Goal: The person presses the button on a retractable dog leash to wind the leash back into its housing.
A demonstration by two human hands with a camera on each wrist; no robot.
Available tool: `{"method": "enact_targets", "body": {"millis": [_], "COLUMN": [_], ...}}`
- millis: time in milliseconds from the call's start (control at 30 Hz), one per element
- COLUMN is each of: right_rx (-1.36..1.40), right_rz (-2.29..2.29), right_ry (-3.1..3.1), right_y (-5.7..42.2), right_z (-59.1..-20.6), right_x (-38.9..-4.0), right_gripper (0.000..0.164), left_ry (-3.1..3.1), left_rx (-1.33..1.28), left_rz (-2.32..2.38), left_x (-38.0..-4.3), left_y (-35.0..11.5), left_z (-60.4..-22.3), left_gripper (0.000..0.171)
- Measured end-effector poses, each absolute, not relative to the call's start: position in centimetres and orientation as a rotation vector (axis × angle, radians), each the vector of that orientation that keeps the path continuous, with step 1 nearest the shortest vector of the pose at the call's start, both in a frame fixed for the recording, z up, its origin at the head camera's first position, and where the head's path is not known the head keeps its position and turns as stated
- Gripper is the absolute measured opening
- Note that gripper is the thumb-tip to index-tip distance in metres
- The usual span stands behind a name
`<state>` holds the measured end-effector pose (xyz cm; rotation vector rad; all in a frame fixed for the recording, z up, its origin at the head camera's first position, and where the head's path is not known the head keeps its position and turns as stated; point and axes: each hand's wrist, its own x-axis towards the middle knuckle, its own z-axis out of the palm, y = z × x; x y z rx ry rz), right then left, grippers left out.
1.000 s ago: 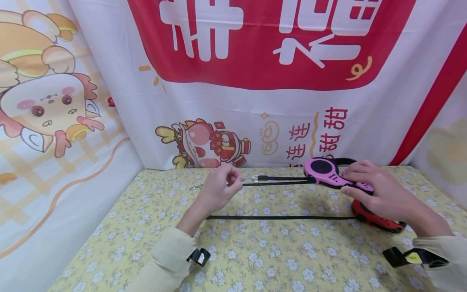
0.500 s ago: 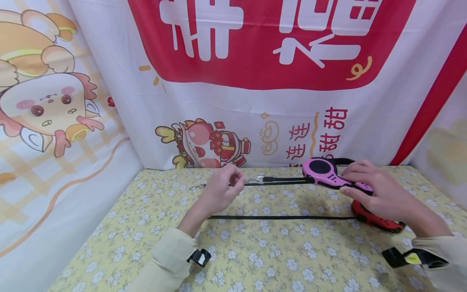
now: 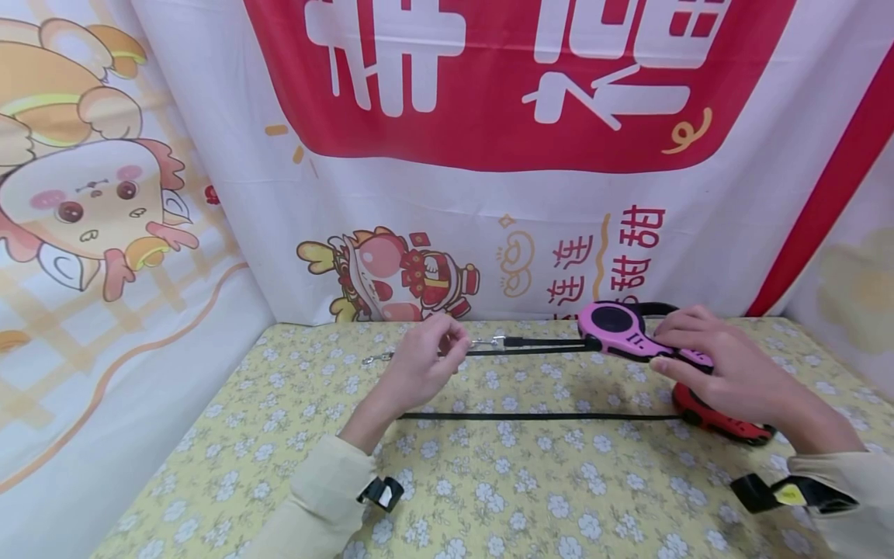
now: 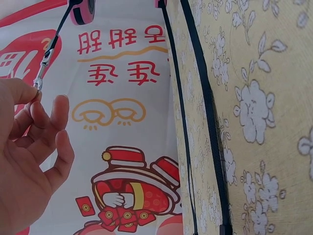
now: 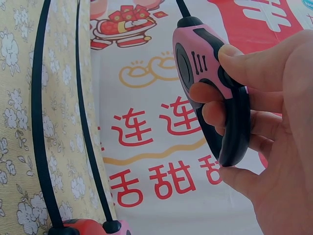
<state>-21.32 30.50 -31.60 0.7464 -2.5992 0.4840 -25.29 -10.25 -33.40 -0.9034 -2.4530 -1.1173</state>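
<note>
My right hand (image 3: 712, 353) grips the handle of a pink and black retractable dog leash (image 3: 611, 322). In the right wrist view the thumb lies on the leash's black top near the button, fingers curled through the handle loop. At the other end, my left hand (image 3: 427, 361) pinches the metal clip (image 4: 41, 71) between thumb and index finger, its other fingers loosely bent. The black strap (image 3: 548, 342) runs nearly straight between the clip and the pink case, raised off the table in the left wrist view.
A red retractable leash (image 3: 722, 419) lies on the flowered tablecloth (image 3: 531, 497), its black strap (image 3: 545, 417) stretched left. Behind it is another pink leash (image 5: 122, 227), mostly hidden, with its strap laid out and metal clip (image 3: 377, 358) at left. A printed cloth (image 3: 489, 194) hangs behind.
My left hand and the pinched clip have shifted slightly right, and the held pink leash slightly left. Both hands keep their hold; the leashes on the table have not moved.
</note>
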Motion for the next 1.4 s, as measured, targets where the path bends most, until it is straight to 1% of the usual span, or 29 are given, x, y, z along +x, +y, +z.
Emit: {"method": "enact_targets", "body": {"millis": [1400], "right_rx": [0.742], "right_rz": [0.473], "right_ry": [-2.586], "right_y": [29.91], "right_z": [-31.43], "right_x": [-21.08], "right_gripper": [0.034], "left_ry": [-2.4], "left_rx": [-0.889], "left_rz": [-1.099], "left_x": [-24.94], "left_y": [-9.7], "left_z": [-33.4], "left_gripper": [0.004]}}
